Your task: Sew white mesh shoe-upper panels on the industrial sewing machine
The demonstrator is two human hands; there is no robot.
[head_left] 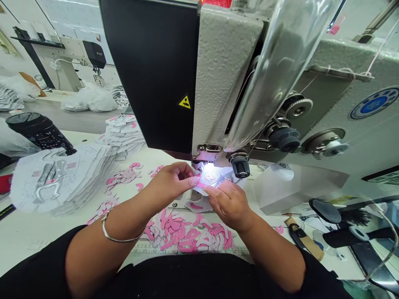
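A grey and black sewing machine [227, 79] towers over the tabletop [37, 226], its lamp lighting the needle area. Behind on the left stands a second sewing machine [62, 62]. A fanned stack of white mesh pieces [93, 176] lies on the tabletop to the left, with a dark bottle [40, 128] just behind it. Loose pink cut-outs [181, 232] heap between the person's forearms, and more are scattered beside the stack. The left hand [171, 180], with a silver bangle [107, 232] on its forearm, reaches in from the left; its thumb and forefinger pinch the edge of a white mesh panel [220, 174] under the machine head, near the needle. The right hand [230, 203] lies against the panel's near side, fingers [215, 193] bent and a fingertip beside a small pink strip [204, 185]; whether they grasp or only press, I cannot tell.
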